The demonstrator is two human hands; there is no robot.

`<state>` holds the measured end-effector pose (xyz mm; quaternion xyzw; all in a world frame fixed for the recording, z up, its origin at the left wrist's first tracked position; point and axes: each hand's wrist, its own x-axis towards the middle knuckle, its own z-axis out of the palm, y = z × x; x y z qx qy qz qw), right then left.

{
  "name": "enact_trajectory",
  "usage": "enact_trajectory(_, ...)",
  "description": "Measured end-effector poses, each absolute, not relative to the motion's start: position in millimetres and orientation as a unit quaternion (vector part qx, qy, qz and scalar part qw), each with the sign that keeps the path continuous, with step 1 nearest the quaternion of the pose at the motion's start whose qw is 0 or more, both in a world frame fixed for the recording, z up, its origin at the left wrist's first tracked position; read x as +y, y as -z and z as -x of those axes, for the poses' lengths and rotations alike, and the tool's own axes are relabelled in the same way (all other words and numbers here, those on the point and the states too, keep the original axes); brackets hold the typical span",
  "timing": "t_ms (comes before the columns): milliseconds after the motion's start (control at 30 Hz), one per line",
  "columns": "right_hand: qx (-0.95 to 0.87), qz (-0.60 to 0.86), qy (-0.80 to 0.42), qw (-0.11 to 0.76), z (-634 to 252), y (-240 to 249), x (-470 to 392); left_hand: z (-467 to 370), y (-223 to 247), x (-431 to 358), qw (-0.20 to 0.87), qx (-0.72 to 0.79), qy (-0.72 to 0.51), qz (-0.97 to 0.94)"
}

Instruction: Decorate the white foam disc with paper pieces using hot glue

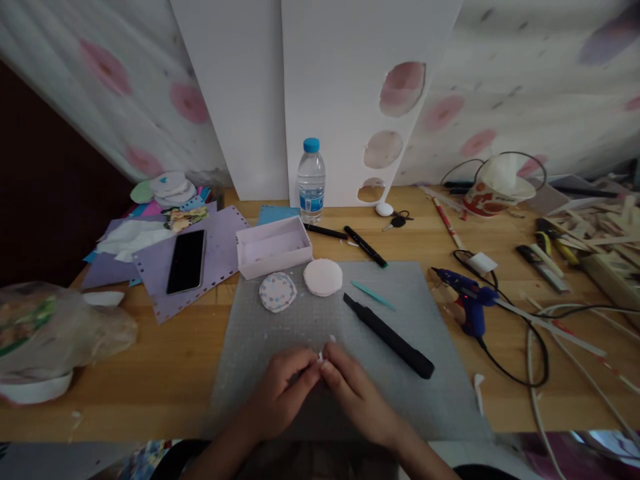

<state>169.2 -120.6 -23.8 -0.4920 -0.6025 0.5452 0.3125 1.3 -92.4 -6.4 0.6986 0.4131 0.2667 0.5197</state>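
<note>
Over the lower part of the grey cutting mat (320, 320), my left hand (289, 387) and my right hand (356, 393) meet fingertip to fingertip. Both pinch a tiny white piece (321, 357), mostly hidden by the fingers. Beyond them lie a round piece with a dotted pattern (278, 292) and a plain whitish round piece (323, 277). An open pale box (274, 247) stands at the mat's upper left edge. To the right of my hands are a black cutter (390, 337) and a thin teal tool (373, 295).
A water bottle (311, 183) stands behind the box. Two markers lie beside it. On the right are a blue glue gun (470, 300), its cables and wood scraps (605, 233). Left are a phone (187, 261) on purple paper and a plastic bag (65, 333). White boards lean behind.
</note>
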Motion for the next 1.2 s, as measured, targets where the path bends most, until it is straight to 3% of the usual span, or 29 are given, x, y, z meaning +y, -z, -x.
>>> enact_trajectory(200, -0.566, 0.447, -0.599, 0.347, -167, 17, -126, 1, 2, -88, 0.598, 0.358, -0.244, -0.675)
enact_trajectory(333, -0.601, 0.452, -0.565, 0.339, -169, 20, -117, 3, 8, -82, 0.601, 0.364, -0.255, -0.664)
enact_trajectory(533, -0.794, 0.452, -0.331, 0.235, -183, 22, -72, -4, 20, -47, 0.57, 0.378, -0.265, -0.679)
enact_trajectory(700, -0.836, 0.455, -0.196, 0.236, -184, 32, -47, -18, 34, -24, 0.483, 0.423, -0.327, -0.694)
enact_trajectory(933, -0.817, 0.471, -0.216, 0.253, -180, 45, -48, -21, 44, -23, 0.442, 0.435, -0.343, -0.706)
enact_trajectory(1200, -0.784, 0.479, -0.29, 0.268, -173, 42, -52, -18, 52, -29, 0.475, 0.442, -0.333, -0.684)
